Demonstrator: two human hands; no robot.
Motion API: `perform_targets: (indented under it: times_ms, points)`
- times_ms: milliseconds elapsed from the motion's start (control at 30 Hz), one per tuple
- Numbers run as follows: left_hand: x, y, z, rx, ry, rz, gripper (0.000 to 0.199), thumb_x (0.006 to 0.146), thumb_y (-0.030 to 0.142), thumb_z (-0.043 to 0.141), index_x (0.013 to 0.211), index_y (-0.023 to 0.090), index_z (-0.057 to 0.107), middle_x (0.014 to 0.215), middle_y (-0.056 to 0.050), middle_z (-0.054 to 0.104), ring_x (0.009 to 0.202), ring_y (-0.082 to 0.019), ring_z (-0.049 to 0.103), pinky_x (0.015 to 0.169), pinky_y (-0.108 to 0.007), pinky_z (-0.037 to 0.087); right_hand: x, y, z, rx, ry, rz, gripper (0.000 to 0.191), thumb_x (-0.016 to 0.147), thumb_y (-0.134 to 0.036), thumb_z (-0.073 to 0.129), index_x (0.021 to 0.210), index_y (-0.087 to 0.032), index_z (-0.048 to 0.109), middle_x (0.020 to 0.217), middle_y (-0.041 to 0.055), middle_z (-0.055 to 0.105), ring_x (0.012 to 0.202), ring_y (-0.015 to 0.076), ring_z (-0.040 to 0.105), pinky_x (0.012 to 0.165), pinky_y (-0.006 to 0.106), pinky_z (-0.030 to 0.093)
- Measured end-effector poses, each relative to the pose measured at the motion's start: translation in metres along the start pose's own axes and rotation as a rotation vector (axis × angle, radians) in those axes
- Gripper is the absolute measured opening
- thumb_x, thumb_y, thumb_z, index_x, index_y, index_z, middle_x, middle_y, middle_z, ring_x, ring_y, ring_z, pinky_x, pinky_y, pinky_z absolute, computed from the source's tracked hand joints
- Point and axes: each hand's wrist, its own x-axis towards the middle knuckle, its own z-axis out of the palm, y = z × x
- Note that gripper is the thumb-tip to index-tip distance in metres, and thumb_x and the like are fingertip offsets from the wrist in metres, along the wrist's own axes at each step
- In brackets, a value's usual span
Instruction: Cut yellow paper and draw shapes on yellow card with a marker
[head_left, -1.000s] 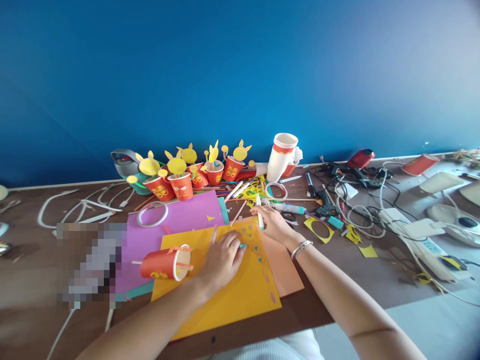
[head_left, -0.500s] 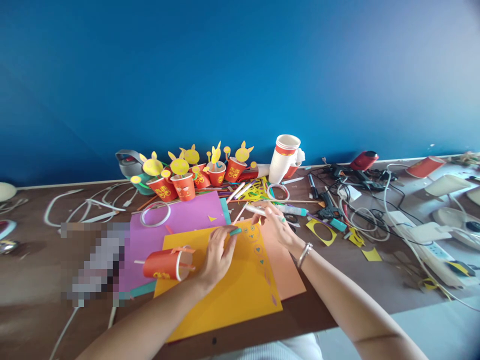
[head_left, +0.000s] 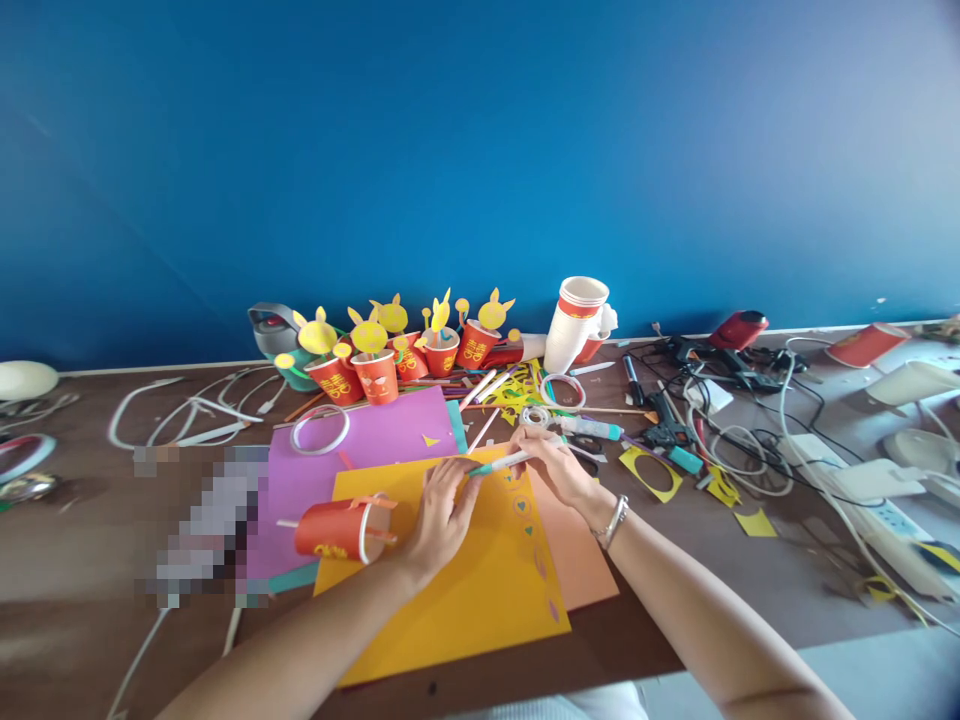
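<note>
My left hand (head_left: 444, 510) pinches a small teal pen cap (head_left: 481, 469) over the deep-yellow paper sheet (head_left: 457, 610). In my right hand (head_left: 559, 468) is a slim white marker (head_left: 511, 460), its tip end meeting the cap; I cannot tell whether the cap is fully seated. Small drawn circles and shapes (head_left: 523, 506) run down the sheet's right side, some with teal marks. Left of my left hand, a red paper cup (head_left: 330, 530) lies on its side with orange strips at its mouth. Peach paper (head_left: 574, 550) and purple paper (head_left: 352, 405) extend from beneath the yellow sheet.
Several red cups with yellow rabbit-like heads (head_left: 370, 336) stand along the back. Stacked white cups (head_left: 570, 330) rise behind my right hand. Cut yellow scraps (head_left: 651, 474), a black glue gun (head_left: 667, 420) and tangled cables (head_left: 739, 460) lie to the right. A tape roll (head_left: 320, 430) rests on the purple paper.
The marker in my right hand has swung down and left, and its end now meets the teal cap in my left hand. The view has shifted slightly.
</note>
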Motion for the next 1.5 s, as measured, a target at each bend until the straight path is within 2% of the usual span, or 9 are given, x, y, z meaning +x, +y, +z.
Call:
perform_targets:
  times_ms: [233,433,767,900,1067,1200,1300,1367,1500]
  points:
    - [-0.004,0.007,-0.002,0.065,-0.113,0.072,0.027,0.097,0.027,0.029,0.077,0.021,0.047,0.074,-0.002,0.055,0.073,-0.018,0.051,0.07,-0.032,0.037,-0.002,-0.001,0.005,0.12,-0.157,0.065,0.033,0.091,-0.044,0.049,0.077,-0.015,0.058,0.067,0.0025,0.059,0.061,0.0149,0.058,0.062,0.028,0.046]
    - [-0.008,0.007,0.002,0.11,-0.106,0.095,0.024,0.096,0.023,0.029,0.079,0.021,0.044,0.075,-0.003,0.053,0.073,-0.018,0.05,0.068,-0.032,0.037,-0.003,-0.003,0.01,0.089,-0.158,0.104,0.035,0.089,-0.048,0.051,0.073,-0.017,0.054,0.062,0.0007,0.056,0.057,0.0145,0.057,0.058,0.027,0.046]
    - [-0.005,0.01,-0.001,0.099,-0.121,0.109,0.025,0.096,0.024,0.029,0.077,0.02,0.045,0.075,-0.004,0.055,0.073,-0.019,0.05,0.069,-0.033,0.037,-0.002,-0.002,0.01,0.118,-0.152,0.055,0.034,0.088,-0.046,0.053,0.075,-0.016,0.055,0.067,0.0008,0.055,0.056,0.0142,0.057,0.058,0.028,0.046]
    - [-0.002,0.013,-0.003,0.082,-0.161,0.098,0.025,0.096,0.024,0.03,0.081,0.02,0.049,0.079,-0.004,0.057,0.077,-0.019,0.052,0.071,-0.034,0.038,-0.002,0.005,0.009,0.008,-0.118,0.053,0.037,0.088,-0.049,0.052,0.073,-0.016,0.056,0.065,0.0009,0.056,0.055,0.0138,0.056,0.057,0.027,0.044]
    - [-0.003,0.016,-0.004,0.052,-0.223,0.109,0.02,0.096,0.025,0.035,0.087,0.021,0.053,0.081,-0.003,0.06,0.08,-0.018,0.054,0.074,-0.034,0.036,-0.003,0.021,0.014,-0.117,-0.157,0.092,0.038,0.086,-0.051,0.055,0.07,-0.017,0.055,0.059,-0.0012,0.05,0.049,0.0101,0.046,0.047,0.022,0.035]
    - [-0.003,0.013,-0.002,0.077,-0.214,0.11,0.017,0.095,0.028,0.039,0.09,0.021,0.054,0.081,-0.003,0.061,0.079,-0.019,0.055,0.072,-0.034,0.037,-0.003,0.023,0.015,-0.124,-0.106,0.064,0.034,0.081,-0.048,0.063,0.074,-0.016,0.055,0.064,-0.0015,0.048,0.052,0.0089,0.043,0.045,0.021,0.032]
    - [-0.003,0.011,0.0,0.085,-0.194,0.083,0.012,0.093,0.025,0.042,0.091,0.021,0.053,0.083,-0.003,0.061,0.08,-0.019,0.056,0.072,-0.035,0.039,-0.001,0.018,0.013,-0.125,-0.044,0.044,0.033,0.081,-0.046,0.064,0.07,-0.016,0.055,0.058,-0.0025,0.046,0.048,0.0081,0.039,0.045,0.021,0.03]
    - [-0.004,0.009,0.0,0.095,-0.166,0.072,0.011,0.091,0.021,0.043,0.098,0.02,0.051,0.089,-0.004,0.061,0.085,-0.021,0.056,0.076,-0.036,0.041,0.002,0.013,0.009,-0.126,0.071,0.003,0.033,0.081,-0.044,0.064,0.066,-0.016,0.054,0.052,-0.0032,0.044,0.047,0.0085,0.038,0.046,0.022,0.03]
    - [-0.005,0.006,0.001,0.101,-0.098,0.039,0.034,0.086,0.015,0.045,0.12,0.02,0.043,0.099,-0.008,0.059,0.093,-0.022,0.056,0.083,-0.039,0.043,0.007,0.005,-0.002,-0.143,0.382,-0.101,0.03,0.08,-0.042,0.063,0.064,-0.018,0.055,0.052,-0.0022,0.047,0.049,0.0105,0.042,0.05,0.023,0.034]
